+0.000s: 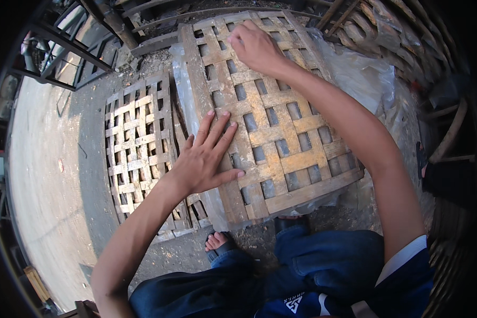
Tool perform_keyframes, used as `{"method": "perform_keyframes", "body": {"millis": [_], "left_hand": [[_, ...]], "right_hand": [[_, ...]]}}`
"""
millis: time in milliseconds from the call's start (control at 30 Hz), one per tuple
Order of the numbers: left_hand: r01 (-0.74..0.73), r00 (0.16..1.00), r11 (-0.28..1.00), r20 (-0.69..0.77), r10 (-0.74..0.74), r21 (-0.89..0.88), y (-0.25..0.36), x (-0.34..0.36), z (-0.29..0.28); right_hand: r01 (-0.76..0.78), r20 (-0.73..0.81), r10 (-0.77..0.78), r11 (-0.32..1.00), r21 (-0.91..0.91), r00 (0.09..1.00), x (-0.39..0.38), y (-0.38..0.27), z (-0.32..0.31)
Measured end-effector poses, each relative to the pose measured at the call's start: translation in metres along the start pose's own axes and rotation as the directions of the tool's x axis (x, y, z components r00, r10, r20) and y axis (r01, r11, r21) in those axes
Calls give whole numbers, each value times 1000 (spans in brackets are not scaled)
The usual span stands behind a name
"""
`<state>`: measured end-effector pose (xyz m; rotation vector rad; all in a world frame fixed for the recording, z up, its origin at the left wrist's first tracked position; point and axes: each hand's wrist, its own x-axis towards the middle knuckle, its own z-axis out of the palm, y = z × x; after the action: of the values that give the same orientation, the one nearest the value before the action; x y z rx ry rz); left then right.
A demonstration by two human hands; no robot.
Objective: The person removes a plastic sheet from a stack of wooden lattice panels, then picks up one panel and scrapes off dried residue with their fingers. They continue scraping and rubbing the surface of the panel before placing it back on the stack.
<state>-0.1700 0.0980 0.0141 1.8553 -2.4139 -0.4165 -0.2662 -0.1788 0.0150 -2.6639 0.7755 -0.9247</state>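
A rectangular woven tray of flat wooden or bamboo strips point(281, 130) lies in front of me, framed by flat slats. Clear plastic sheeting point(181, 87) shows under it and sticks out past its sides. My left hand point(204, 156) rests on the tray's left slat near the front corner, fingers spread, holding nothing. Over the tray's far part, my right hand point(252, 47) is closed, its fingers curled in a fist or pinch. Whatever it may hold is hidden.
Another woven tray point(138, 143) lies lower on the left. More plastic sheeting point(363, 79) and stacked woven trays point(403, 32) are at the far right. Dark metal frames point(63, 47) stand at the far left. A sandalled foot point(215, 243) is near the front edge.
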Motion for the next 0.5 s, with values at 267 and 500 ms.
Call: {"method": "perform_keyframes", "body": {"millis": [267, 500], "left_hand": [[29, 999, 999, 29, -29, 28, 0, -1, 0], [32, 996, 999, 86, -34, 31, 7, 8, -6]], "right_hand": [[-352, -90, 411, 622, -700, 907, -39, 169, -128], [-371, -98, 379, 763, -530, 920, -75, 211, -159]]}}
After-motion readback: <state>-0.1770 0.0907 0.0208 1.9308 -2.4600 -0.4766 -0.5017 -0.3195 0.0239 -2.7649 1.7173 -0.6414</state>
